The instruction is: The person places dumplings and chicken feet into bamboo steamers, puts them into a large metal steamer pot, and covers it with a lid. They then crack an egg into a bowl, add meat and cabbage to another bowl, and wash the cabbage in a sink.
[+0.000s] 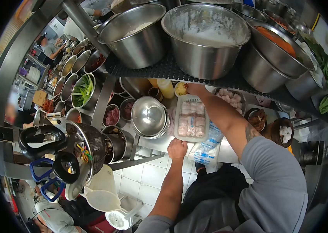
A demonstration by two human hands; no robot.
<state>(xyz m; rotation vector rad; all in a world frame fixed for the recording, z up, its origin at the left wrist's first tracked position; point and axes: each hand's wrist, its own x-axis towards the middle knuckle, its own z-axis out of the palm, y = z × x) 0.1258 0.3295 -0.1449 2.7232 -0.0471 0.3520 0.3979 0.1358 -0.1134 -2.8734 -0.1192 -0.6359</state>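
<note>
A white plastic basket (176, 126) holds rows of pale, plastic-wrapped meat portions (192, 120) on the steel counter. My left hand (177, 148) is closed at the basket's near left corner, by the counter edge; its fingers are curled out of sight. Stretched past the basket's far end, my right hand (196, 89) is partly hidden under the shelf, beside a small container of chopped yellow food (180, 89). Its fingers cannot be made out. Clear plastic bags with blue print (206, 149) lie to the right of the basket and hang over the counter edge.
Overhead, a black-matted shelf (148, 73) carries large steel pots (206, 54). Stacked steel bowls (148, 116) stand left of the basket, with raw meat (112, 115) beyond. A bowl of pale pieces (230, 99) is at right. Scissors (47, 174) and strainers hang left. Other people work farther left.
</note>
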